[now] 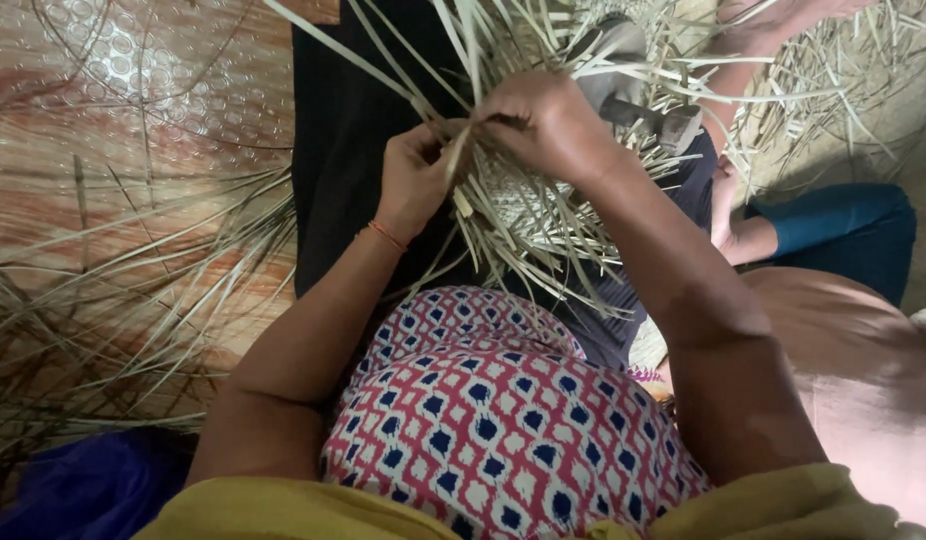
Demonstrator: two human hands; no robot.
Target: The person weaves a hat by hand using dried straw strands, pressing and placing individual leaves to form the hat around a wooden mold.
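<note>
The left hand (415,178) is pinching pale reed strips (543,235) of a half-woven mat (513,205), while the right hand (543,125) is gripping neighbouring strips (fingers closed tight); the weaving is lying across the lap, over dark cloth (348,130).

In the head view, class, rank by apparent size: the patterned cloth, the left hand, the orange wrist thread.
1. Patterned cloth, though nearest the camera.
2. Left hand.
3. Orange wrist thread.
</note>
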